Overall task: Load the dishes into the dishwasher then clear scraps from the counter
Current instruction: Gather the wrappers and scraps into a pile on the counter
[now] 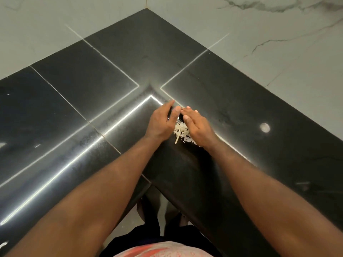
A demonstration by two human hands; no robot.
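Two bare hands, the left hand (163, 121) and the right hand (196, 125), stand edge-down with fingers straight, gripping nothing, fingertips nearly meeting. Between them lies one small heap of cream-white shredded scraps (181, 131) on the glossy black stone counter (92, 80), just beyond its inner front corner. Behind stands a white veined marble wall (278, 52).

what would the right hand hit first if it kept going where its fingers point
Most likely the left hand, whose fingertips sit just ahead of the right hand beyond the pale scraps; whether they touch is unclear.
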